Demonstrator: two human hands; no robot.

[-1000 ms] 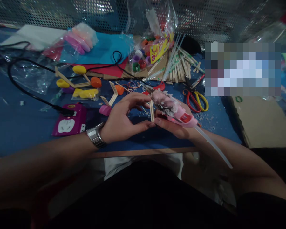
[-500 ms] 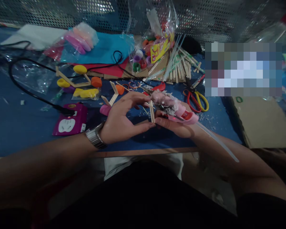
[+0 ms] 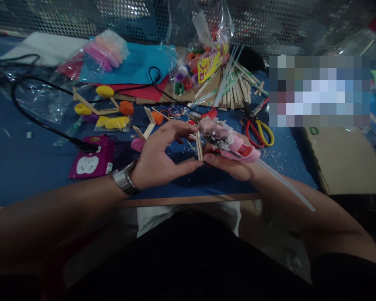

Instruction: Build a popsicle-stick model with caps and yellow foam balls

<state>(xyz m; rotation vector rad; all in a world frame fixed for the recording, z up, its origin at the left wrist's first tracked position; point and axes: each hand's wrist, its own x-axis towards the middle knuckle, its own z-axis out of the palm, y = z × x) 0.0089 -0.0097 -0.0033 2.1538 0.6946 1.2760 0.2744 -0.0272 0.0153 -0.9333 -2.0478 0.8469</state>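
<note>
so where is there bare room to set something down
Best looks the blue table left of the purple socket box, nearer you than the black cord. The cardboard at far right seems bare too, apart from a green ring. It's crowded beyond the left hand and right hand, where wooden sticks and scissors lie.

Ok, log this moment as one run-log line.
left hand: pinching wooden sticks | right hand: holding pink glue gun | nearby, left: purple power socket
</note>
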